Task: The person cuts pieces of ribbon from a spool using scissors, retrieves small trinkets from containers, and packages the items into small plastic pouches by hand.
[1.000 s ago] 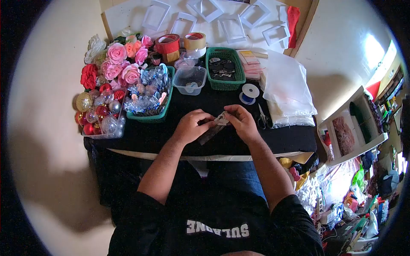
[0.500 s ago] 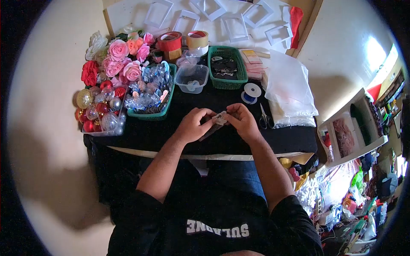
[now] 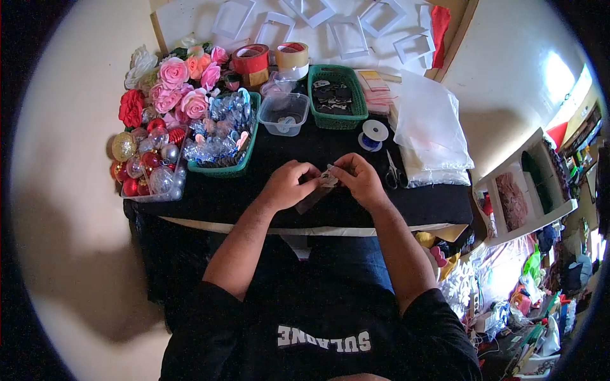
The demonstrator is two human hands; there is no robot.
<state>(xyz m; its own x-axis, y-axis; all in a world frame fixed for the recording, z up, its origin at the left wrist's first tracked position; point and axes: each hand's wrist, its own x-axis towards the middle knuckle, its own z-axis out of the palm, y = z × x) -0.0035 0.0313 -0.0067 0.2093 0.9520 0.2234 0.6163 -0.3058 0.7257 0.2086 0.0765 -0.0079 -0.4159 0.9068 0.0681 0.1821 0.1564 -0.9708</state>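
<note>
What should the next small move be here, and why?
Perhaps the right hand should ease the small, pale, dark-marked piece slightly toward the thin, translucent, plastic-looking strip, with the left hand steadying both. The hands meet around the piece, and the strip extends from there toward the person's body; whether the piece sits inside it is unclear.

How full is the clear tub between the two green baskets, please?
Nearly empty: only small pale items lie in the clear tub, which otherwise looks bare.

The see-through piece [image 3: 309,202] looks like smooth plastic, the table cover [image 3: 222,198] matt cloth, the tub [image 3: 281,129] glossy clear plastic.
</note>
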